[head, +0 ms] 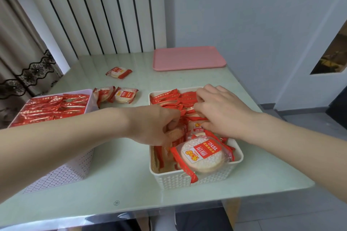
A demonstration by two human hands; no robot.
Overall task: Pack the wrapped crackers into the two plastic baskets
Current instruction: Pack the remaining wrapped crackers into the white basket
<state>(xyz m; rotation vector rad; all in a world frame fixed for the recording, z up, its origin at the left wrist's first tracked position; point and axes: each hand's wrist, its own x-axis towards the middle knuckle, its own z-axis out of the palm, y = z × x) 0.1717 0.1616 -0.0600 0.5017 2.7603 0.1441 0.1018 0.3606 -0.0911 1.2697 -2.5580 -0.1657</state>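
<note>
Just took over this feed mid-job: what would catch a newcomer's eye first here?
Both hands work inside the white basket at right: the left hand grips a cracker pack, the right hand presses on the red packs. The pink basket at left is already full. Three loose packs lie on the table behind, near a pink tray.

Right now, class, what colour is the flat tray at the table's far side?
Pink; the tray shows in the head view.

Left hand [155, 125] fingers curled, seemingly pinching something, right hand [221, 112] palm down, fingers bent, forearms converging
</note>
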